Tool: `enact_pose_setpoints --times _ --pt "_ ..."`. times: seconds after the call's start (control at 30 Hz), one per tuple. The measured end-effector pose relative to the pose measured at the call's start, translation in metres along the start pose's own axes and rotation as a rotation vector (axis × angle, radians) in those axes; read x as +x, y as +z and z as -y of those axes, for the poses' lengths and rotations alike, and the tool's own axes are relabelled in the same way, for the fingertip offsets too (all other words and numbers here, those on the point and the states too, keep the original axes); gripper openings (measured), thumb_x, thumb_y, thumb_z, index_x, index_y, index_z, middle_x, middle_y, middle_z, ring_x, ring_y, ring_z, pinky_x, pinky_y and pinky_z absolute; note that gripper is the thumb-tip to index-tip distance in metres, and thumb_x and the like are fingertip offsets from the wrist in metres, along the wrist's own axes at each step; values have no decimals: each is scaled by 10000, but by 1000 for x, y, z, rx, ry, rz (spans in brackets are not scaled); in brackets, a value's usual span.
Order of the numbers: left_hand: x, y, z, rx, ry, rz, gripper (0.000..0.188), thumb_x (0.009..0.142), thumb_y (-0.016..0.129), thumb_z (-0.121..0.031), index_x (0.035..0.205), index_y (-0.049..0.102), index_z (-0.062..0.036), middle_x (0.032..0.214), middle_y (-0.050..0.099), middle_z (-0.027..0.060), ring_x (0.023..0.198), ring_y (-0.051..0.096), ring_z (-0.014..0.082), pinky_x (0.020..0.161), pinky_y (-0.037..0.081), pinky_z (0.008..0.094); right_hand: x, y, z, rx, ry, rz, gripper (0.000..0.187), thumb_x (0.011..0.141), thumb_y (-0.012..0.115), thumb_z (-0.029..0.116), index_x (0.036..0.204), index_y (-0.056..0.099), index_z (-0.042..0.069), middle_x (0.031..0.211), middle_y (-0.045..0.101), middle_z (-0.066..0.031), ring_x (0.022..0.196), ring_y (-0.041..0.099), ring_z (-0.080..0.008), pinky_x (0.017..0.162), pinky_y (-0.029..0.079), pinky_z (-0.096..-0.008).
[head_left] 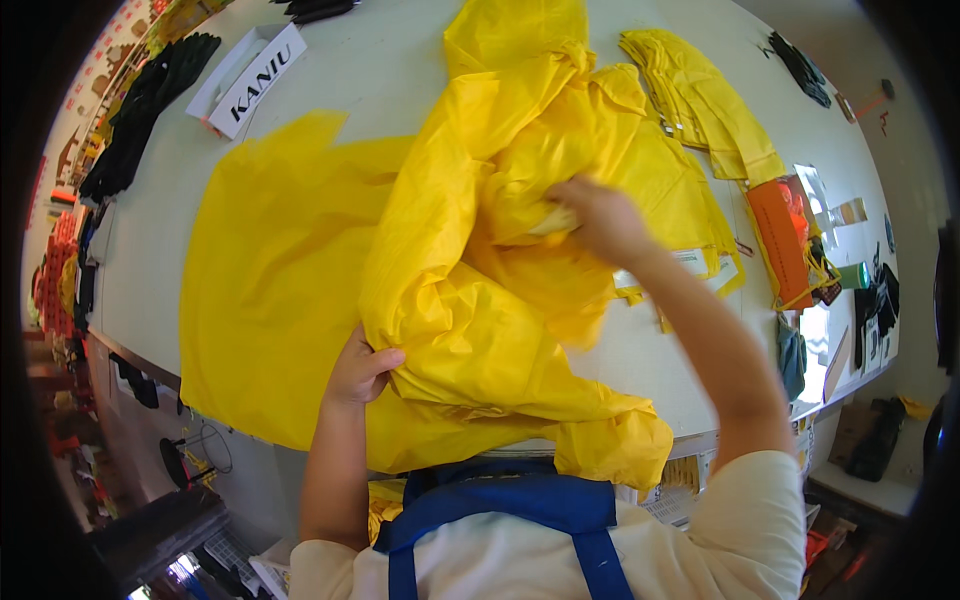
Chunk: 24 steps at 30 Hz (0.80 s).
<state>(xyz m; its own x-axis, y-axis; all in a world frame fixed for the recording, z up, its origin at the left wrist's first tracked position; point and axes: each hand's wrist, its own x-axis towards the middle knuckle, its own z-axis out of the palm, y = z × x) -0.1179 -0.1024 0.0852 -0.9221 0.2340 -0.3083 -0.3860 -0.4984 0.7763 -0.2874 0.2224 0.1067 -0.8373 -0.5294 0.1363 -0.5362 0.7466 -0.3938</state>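
Note:
A large, rumpled garment of shiny yellow fabric [430,290] lies bunched across the table in front of me, one sleeve-like end hanging over the near edge. My left hand [362,368] grips its near left side, thumb on top and the fingers hidden beneath. Farther up, my right hand [598,215] is closed on a fold in the garment's middle; it is slightly smeared by motion. A flat, thinner yellow sheet [260,270] spreads out under the garment to the left. Beside my right forearm lie flat yellow pieces with white labels [690,262].
Folded yellow garments [700,100] lie at the far right. An orange box [778,235] stands at the right, near a green cylinder [853,276]. A white sign holder [248,80] and dark gloves [145,110] are at the far left. The table's white top [655,375] shows near me.

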Motion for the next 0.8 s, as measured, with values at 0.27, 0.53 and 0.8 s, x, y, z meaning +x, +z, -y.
enact_pose_setpoints --times 0.27,0.53,0.8 --pt "57 37 -21 211 -196 277 663 790 655 -109 1374 343 -62 1226 536 57 1000 559 137 754 480 254 -8 -244 -136 -841 501 -633 563 834 652 322 1309 425 123 1317 464 -171 1205 459 -338 968 404 -422" --pt "184 161 38 -383 -102 183 502 911 529 -220 1346 337 -60 1393 338 101 1142 503 250 932 434 393 -215 -112 -14 225 753 -206 511 898 597 228 1350 410 78 1270 528 -139 1181 493 -267 994 389 -388" --pt "68 114 167 717 56 279 462 878 494 -90 1316 373 -7 1263 502 188 1138 520 269 929 440 369 -296 -15 151 -129 591 125 778 680 716 91 1373 369 159 1399 317 -214 1307 309 -368 1054 287 -475"
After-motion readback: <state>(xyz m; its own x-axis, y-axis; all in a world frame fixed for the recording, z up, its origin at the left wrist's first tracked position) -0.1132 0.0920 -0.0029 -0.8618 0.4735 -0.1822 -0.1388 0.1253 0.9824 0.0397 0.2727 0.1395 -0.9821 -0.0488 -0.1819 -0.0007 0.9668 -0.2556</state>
